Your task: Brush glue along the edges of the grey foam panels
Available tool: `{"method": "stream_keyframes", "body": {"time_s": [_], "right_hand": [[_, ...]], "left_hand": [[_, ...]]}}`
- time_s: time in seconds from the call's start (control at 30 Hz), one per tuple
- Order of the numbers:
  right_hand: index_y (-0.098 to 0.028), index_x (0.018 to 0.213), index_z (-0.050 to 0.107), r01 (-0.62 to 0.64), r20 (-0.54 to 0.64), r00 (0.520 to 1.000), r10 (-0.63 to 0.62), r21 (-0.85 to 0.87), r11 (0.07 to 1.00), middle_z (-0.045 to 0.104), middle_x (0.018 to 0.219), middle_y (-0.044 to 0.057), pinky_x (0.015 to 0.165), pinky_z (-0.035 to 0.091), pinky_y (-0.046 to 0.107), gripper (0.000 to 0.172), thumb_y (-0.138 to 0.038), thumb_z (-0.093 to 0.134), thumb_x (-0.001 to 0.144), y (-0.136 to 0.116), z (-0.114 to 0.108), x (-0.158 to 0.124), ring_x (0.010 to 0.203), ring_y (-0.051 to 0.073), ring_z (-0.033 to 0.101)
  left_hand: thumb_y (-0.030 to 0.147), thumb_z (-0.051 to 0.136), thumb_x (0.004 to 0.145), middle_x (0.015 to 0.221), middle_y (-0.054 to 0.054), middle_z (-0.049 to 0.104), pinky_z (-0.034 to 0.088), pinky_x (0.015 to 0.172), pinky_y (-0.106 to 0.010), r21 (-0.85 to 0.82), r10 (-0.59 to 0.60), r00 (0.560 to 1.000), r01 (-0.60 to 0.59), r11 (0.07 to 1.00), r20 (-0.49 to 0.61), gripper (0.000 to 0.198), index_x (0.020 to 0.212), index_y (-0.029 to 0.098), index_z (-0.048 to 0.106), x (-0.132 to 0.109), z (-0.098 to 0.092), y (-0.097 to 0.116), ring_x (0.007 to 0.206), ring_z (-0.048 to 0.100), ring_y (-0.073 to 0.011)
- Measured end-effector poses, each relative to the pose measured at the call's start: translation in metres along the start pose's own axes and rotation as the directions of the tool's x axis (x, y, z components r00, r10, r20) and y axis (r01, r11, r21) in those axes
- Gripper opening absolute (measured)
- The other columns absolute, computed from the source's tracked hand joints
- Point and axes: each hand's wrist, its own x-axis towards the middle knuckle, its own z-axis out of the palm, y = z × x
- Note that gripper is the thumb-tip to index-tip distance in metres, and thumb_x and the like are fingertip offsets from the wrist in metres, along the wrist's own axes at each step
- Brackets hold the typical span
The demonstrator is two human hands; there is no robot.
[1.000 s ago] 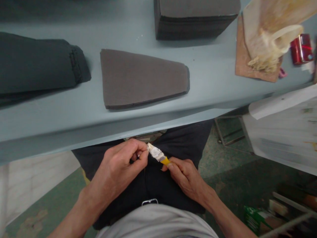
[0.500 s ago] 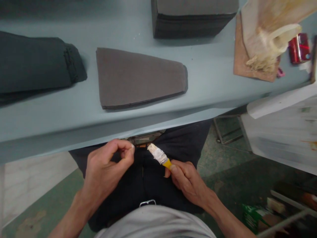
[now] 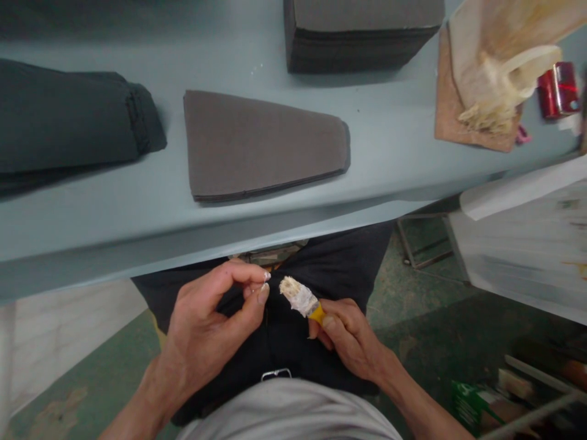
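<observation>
My right hand [image 3: 351, 333] is closed around the yellow handle of a paintbrush [image 3: 300, 297]. Its pale bristles point up and left, with whitish, caked stuff covering their base. My left hand [image 3: 217, 311] is just left of the bristle tips, not touching them. Thumb and index finger curve toward each other with a small gap between the tips, and white residue sticks to them. Both hands are over my lap, below the table edge. Beyond them on the table lies a stack of tapered grey-brown pieces [image 3: 268, 146].
The table [image 3: 137, 226] has a light blue-grey cover. Dark folded fabric [image 3: 68, 119] lies left; a thick dark stack [image 3: 362, 46] stands at the back. At right are a crusted pale container [image 3: 486, 73] on a brown board [image 3: 447, 119] and a red can [image 3: 558, 90].
My left hand has moved right, closer to the bristles, and its thumb and index tips have parted slightly. The brush has shifted slightly right and down in my right hand.
</observation>
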Motion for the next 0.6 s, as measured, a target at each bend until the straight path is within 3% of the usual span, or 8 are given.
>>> {"method": "stream_keyframes", "body": {"time_s": [0.2, 0.47, 0.6], "right_hand": [[-0.022, 0.065, 0.048, -0.017, -0.066, 0.998, 0.01, -0.111, 0.994, 0.041, 0.058, -0.006, 0.055, 0.028, 0.027, 0.055, -0.063, 0.056, 0.101, 0.01, 0.0, 0.008, 0.053, 0.009, 0.036], [-0.022, 0.063, 0.046, -0.003, -0.092, 0.996, -0.007, -0.112, 0.994, 0.04, 0.056, -0.005, 0.055, 0.025, 0.029, 0.059, -0.068, 0.062, 0.096, 0.027, 0.002, 0.014, 0.055, 0.01, 0.031], [-0.022, 0.062, 0.045, 0.001, -0.088, 0.996, -0.012, -0.117, 0.993, 0.039, 0.057, -0.005, 0.056, 0.024, 0.029, 0.059, -0.067, 0.063, 0.096, 0.029, 0.002, 0.015, 0.055, 0.01, 0.03]], "left_hand": [[0.015, 0.064, 0.094, 0.075, 0.003, 0.076, 0.055, 0.063, -0.016, -0.012, 0.01, 0.999, -0.01, 1.0, 0.05, 0.012, 0.087, 0.022, 0.07, 0.002, 0.003, 0.003, 0.063, 0.07, -0.0086], [0.013, 0.064, 0.093, 0.073, 0.005, 0.073, 0.053, 0.065, -0.013, -0.061, 0.055, 0.996, -0.05, 0.997, 0.074, 0.011, 0.091, 0.021, 0.072, 0.001, 0.012, 0.002, 0.063, 0.068, -0.0062], [0.013, 0.065, 0.091, 0.072, 0.004, 0.072, 0.052, 0.064, -0.014, -0.122, -0.002, 0.996, 0.014, 0.992, 0.093, 0.012, 0.091, 0.022, 0.074, -0.002, 0.014, 0.002, 0.061, 0.067, -0.0066]]}}
